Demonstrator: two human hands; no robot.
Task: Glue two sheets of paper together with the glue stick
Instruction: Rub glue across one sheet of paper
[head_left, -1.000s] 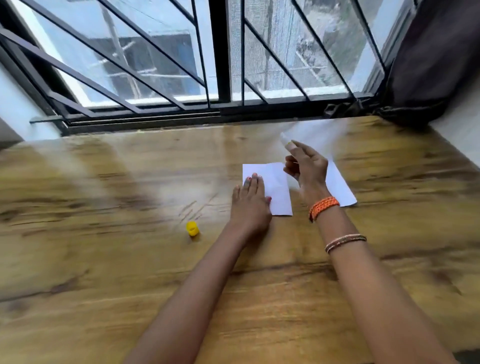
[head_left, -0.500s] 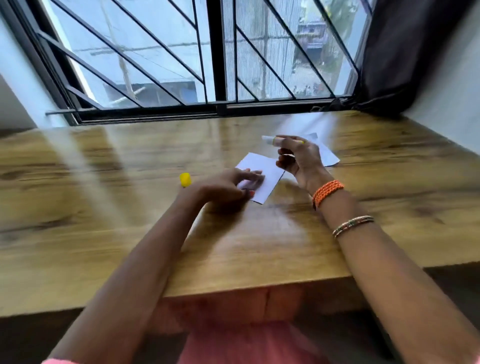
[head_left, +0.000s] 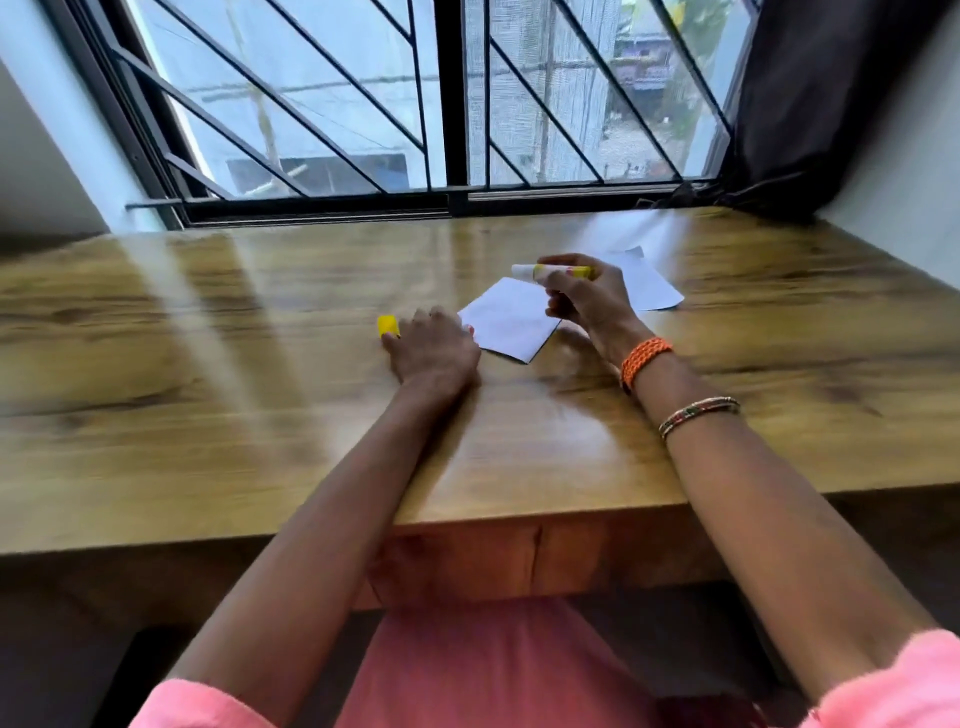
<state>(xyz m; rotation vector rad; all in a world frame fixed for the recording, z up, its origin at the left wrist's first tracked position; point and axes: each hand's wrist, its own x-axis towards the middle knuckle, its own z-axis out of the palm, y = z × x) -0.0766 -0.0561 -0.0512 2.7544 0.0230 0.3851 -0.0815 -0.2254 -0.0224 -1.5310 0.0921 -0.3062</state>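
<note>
While gripping the glue stick (head_left: 551, 271), right hand (head_left: 587, 301) hovers at centre frame, just right of middle, above the worktop (head_left: 208, 415). Fingers curled round the barrel; stick lying roughly level, bare whitish tip pointing toward frame left, uncapped. Yellow band visible on the barrel near the fingers.

Left hand (head_left: 434, 351) down on the wood, left of the right hand, back up. Fingertips at the yellow cap (head_left: 388, 326), touching it or just beside it; whether pinching cannot be told from motion blur. Fingers loosely bent, nothing clearly held.

Near sheet of white paper (head_left: 511, 325) lying flat, turned like a diamond, between the two hands, its left corner just beside the left hand's knuckles. Partly under the right hand in the picture. Second white sheet (head_left: 649, 286) flat, farther back and to the right, partly hidden behind the right hand. Sheets apart or touching: cannot tell, junction hidden.

Orange braided band (head_left: 644, 358) on right wrist, thin beaded bangle (head_left: 698, 413) lower on the forearm. Pink sleeves at bottom corners, pink cloth at bottom centre below the worktop's front edge.

Barred window (head_left: 447, 104) across upper frame, dark frame, diagonal bars. Dark curtain (head_left: 831, 104) bunched at upper right. Pale wall at both sides.
</note>
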